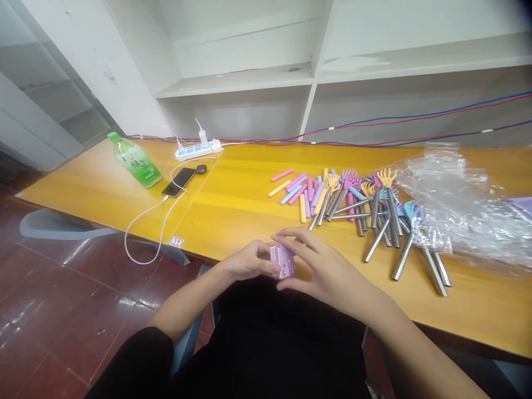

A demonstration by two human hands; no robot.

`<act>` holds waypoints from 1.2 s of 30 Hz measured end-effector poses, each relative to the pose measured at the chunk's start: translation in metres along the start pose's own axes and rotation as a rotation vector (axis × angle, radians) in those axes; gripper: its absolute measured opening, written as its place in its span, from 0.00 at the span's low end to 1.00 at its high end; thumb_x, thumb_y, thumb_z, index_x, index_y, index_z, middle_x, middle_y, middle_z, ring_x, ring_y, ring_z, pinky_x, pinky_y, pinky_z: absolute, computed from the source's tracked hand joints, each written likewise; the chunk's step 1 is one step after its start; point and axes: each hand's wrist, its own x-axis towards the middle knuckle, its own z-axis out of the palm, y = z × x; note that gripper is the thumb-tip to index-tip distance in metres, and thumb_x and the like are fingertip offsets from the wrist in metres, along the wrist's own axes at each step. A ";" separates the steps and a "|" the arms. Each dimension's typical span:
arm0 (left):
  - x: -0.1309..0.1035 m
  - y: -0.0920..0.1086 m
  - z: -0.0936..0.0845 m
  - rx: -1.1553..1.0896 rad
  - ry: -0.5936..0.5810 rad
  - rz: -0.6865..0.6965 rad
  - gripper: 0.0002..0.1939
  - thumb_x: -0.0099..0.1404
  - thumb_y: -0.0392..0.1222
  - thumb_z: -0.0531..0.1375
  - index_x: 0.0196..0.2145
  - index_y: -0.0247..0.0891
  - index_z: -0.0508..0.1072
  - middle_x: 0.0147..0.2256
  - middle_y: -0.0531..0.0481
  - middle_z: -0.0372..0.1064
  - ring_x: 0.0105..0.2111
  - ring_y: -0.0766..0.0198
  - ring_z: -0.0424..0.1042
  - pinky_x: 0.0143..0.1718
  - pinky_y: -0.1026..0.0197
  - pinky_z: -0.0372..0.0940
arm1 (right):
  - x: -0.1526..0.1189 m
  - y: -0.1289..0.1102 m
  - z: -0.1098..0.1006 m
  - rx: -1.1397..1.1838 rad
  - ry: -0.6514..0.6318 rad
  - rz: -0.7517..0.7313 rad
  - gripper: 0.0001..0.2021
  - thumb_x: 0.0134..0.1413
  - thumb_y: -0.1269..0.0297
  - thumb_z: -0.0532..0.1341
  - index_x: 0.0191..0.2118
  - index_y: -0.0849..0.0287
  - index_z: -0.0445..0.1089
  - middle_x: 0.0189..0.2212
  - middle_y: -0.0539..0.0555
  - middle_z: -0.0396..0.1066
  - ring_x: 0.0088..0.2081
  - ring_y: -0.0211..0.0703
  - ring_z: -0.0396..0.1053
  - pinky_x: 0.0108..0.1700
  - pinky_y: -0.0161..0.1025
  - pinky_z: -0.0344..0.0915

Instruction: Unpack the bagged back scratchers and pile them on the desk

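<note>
My left hand [253,260] pinches a small stack of purple-and-pink printed cards [286,262] between thumb and fingers, close to my body at the table's front edge. Around the stack's right side curves my right hand [316,257], its thumb and fingers spread apart; whether a fingertip touches the cards I cannot tell. Beyond it lies a pile of pink, yellow, blue and purple sticks [310,191]. To the right are several claw-headed back scratchers with metal tube handles [380,238], their heads in yellow, purple and blue.
Crumpled clear plastic bags [465,210] cover the table's right side. On the left stand a green tea bottle [135,160], a phone [178,182] on a white cable, a small black object [201,169] and a power strip [199,149]. Cables and white shelves [249,83] line the back.
</note>
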 end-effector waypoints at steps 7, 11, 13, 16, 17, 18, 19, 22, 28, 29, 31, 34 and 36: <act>-0.001 0.002 0.001 0.011 -0.014 -0.045 0.28 0.46 0.53 0.83 0.38 0.32 0.84 0.39 0.41 0.81 0.39 0.57 0.79 0.44 0.57 0.73 | -0.001 -0.001 0.009 -0.040 0.119 -0.117 0.29 0.65 0.58 0.70 0.69 0.46 0.66 0.54 0.61 0.72 0.53 0.56 0.74 0.52 0.53 0.76; -0.001 0.002 0.002 0.006 -0.005 -0.048 0.26 0.45 0.51 0.83 0.36 0.31 0.84 0.39 0.41 0.80 0.38 0.59 0.79 0.43 0.58 0.72 | -0.001 -0.001 0.012 -0.048 0.129 -0.150 0.29 0.66 0.63 0.69 0.69 0.46 0.65 0.53 0.60 0.73 0.51 0.54 0.75 0.50 0.51 0.76; -0.001 0.001 0.001 -0.019 -0.005 -0.039 0.27 0.45 0.50 0.84 0.37 0.31 0.84 0.38 0.43 0.80 0.37 0.60 0.78 0.45 0.59 0.72 | 0.000 -0.003 0.011 -0.056 0.117 -0.182 0.30 0.66 0.65 0.68 0.70 0.45 0.63 0.52 0.60 0.73 0.51 0.54 0.75 0.50 0.51 0.76; 0.000 -0.004 0.001 -0.084 -0.034 -0.002 0.30 0.45 0.53 0.84 0.39 0.31 0.84 0.38 0.42 0.79 0.39 0.58 0.78 0.46 0.57 0.71 | 0.009 -0.008 0.004 -0.061 0.096 -0.207 0.30 0.65 0.65 0.69 0.69 0.47 0.65 0.50 0.60 0.73 0.47 0.52 0.75 0.47 0.48 0.75; 0.001 -0.006 0.001 -0.112 -0.039 0.031 0.32 0.45 0.56 0.83 0.42 0.32 0.83 0.39 0.41 0.78 0.40 0.57 0.78 0.46 0.57 0.71 | 0.015 -0.011 0.000 -0.067 0.093 -0.212 0.27 0.64 0.64 0.69 0.67 0.48 0.68 0.48 0.59 0.74 0.45 0.51 0.75 0.45 0.47 0.75; 0.002 -0.009 0.002 -0.139 -0.041 0.076 0.35 0.45 0.59 0.82 0.44 0.34 0.83 0.40 0.41 0.78 0.40 0.57 0.77 0.45 0.57 0.70 | 0.024 -0.013 -0.006 -0.079 0.088 -0.210 0.24 0.63 0.63 0.70 0.64 0.50 0.71 0.45 0.58 0.74 0.43 0.50 0.75 0.43 0.46 0.75; 0.004 -0.011 0.003 -0.158 -0.053 0.116 0.38 0.46 0.64 0.81 0.46 0.35 0.82 0.42 0.40 0.77 0.40 0.57 0.76 0.43 0.57 0.69 | 0.036 -0.015 -0.013 -0.095 0.075 -0.202 0.21 0.62 0.61 0.70 0.60 0.51 0.74 0.43 0.58 0.74 0.41 0.48 0.75 0.42 0.45 0.74; 0.009 -0.020 0.006 -0.144 -0.176 0.116 0.44 0.59 0.82 0.61 0.48 0.36 0.81 0.44 0.37 0.75 0.37 0.58 0.72 0.38 0.57 0.67 | 0.088 -0.013 -0.032 -0.145 -0.002 -0.130 0.19 0.57 0.53 0.73 0.51 0.55 0.79 0.40 0.55 0.75 0.35 0.45 0.73 0.38 0.42 0.71; 0.016 -0.033 0.008 -0.155 -0.196 -0.018 0.52 0.75 0.71 0.27 0.41 0.32 0.81 0.40 0.35 0.73 0.31 0.59 0.67 0.36 0.54 0.65 | 0.228 0.043 -0.034 -0.465 -0.106 0.036 0.21 0.51 0.48 0.74 0.41 0.62 0.82 0.38 0.58 0.77 0.40 0.49 0.71 0.43 0.40 0.61; 0.017 -0.033 0.006 -0.187 -0.169 -0.018 0.52 0.75 0.70 0.27 0.41 0.32 0.81 0.37 0.37 0.73 0.30 0.60 0.65 0.35 0.55 0.64 | 0.247 0.055 -0.030 -0.497 -0.143 0.081 0.21 0.52 0.48 0.74 0.42 0.63 0.82 0.38 0.58 0.77 0.41 0.49 0.70 0.42 0.39 0.59; 0.018 -0.034 0.003 -0.255 -0.144 -0.023 0.52 0.74 0.71 0.28 0.40 0.32 0.81 0.33 0.39 0.71 0.28 0.60 0.63 0.34 0.55 0.63 | 0.277 0.074 -0.021 -0.515 -0.202 0.148 0.22 0.53 0.48 0.73 0.43 0.64 0.82 0.37 0.57 0.78 0.40 0.48 0.70 0.41 0.39 0.58; 0.020 -0.034 0.000 -0.293 -0.196 -0.058 0.50 0.75 0.69 0.30 0.40 0.32 0.82 0.32 0.39 0.71 0.27 0.59 0.64 0.35 0.54 0.63 | 0.305 0.089 -0.004 -0.495 -0.250 0.188 0.24 0.54 0.46 0.71 0.45 0.65 0.83 0.35 0.56 0.79 0.37 0.45 0.70 0.38 0.38 0.57; 0.019 -0.033 -0.001 -0.271 -0.252 -0.086 0.47 0.76 0.67 0.33 0.40 0.33 0.83 0.33 0.40 0.72 0.28 0.58 0.66 0.37 0.52 0.64 | 0.317 0.090 0.010 -0.479 -0.275 0.195 0.25 0.54 0.45 0.71 0.45 0.64 0.83 0.36 0.56 0.79 0.36 0.44 0.70 0.37 0.38 0.57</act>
